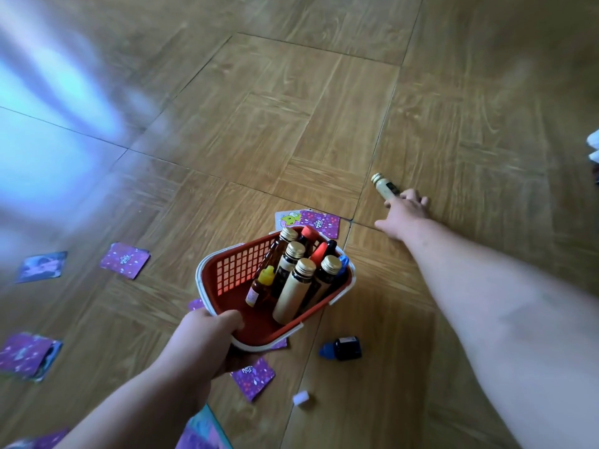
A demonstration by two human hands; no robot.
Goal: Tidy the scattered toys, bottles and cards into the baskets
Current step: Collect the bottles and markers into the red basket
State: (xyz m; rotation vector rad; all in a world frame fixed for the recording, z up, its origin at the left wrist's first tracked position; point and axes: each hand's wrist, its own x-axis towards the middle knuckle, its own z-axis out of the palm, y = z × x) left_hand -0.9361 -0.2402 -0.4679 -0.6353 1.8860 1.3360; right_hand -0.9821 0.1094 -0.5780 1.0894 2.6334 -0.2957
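Red basket (pixel 207 270), gripped at the rim by left hand (pixel 207 338) fingers, part-filled with bottles; 1 cream bottle (pixel 385 187) on the floor met by right hand (pixel 405 215), grip not discernible; 1 blue-capped bottle (pixel 342 348) and purple cards (pixel 124 260) left scattered.

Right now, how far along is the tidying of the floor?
Done: several bottles sit in the red basket, which the left hand holds. In hand: the right hand reaches the cream bottle on the floor; its grip is unclear. Left: the blue-capped bottle and many purple cards lie scattered.
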